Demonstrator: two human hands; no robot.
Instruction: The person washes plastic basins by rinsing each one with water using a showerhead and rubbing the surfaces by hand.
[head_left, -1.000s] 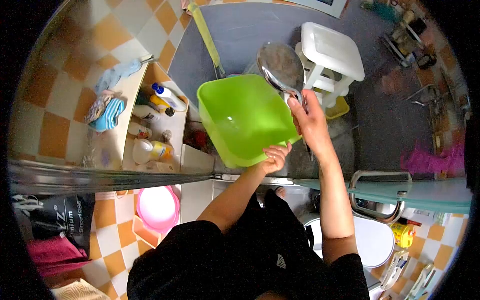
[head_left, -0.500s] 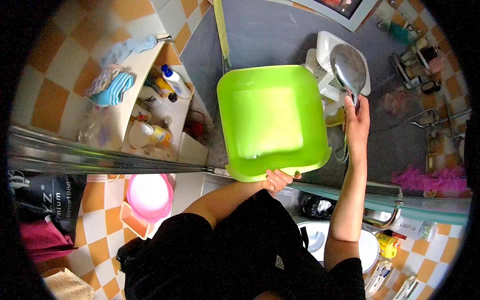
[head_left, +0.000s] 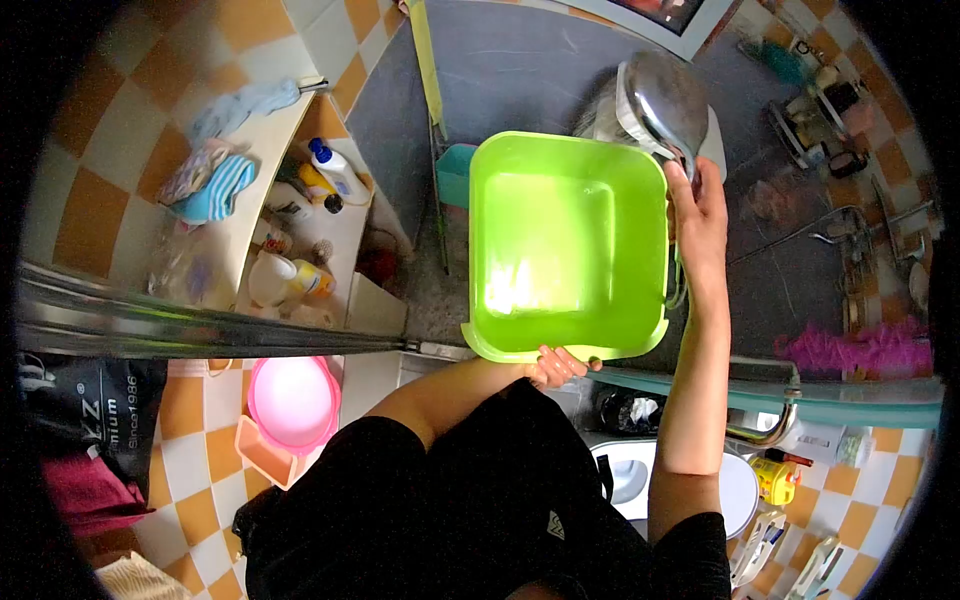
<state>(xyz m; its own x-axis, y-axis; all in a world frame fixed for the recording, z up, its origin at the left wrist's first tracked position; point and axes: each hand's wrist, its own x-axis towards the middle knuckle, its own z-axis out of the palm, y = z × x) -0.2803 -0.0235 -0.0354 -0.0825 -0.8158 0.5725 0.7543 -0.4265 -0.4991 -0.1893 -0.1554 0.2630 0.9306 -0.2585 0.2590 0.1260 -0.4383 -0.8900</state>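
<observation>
Basin of bright-green square plastic [head_left: 545, 240] at centre, gripped at six o'clock in left hand [head_left: 560, 368] with fingers over rim; rounded, metallic-silver showerhead [head_left: 668, 100] at one o'clock, in right hand's [head_left: 703, 215] closed fingers.

We've got a lime-green square basin [head_left: 545, 235] and a silver shower head [head_left: 668, 100].
We also see orange-and-white checked floor tiles [head_left: 185, 405], grey wall [head_left: 520, 70], hot-pink round basin [head_left: 294, 447], turquoise-and-white striped cloth [head_left: 218, 190], magenta mesh [head_left: 850, 346], maroon cloth [head_left: 95, 497]; our clothing [head_left: 345, 490] is black, small white logo [head_left: 555, 525].
</observation>
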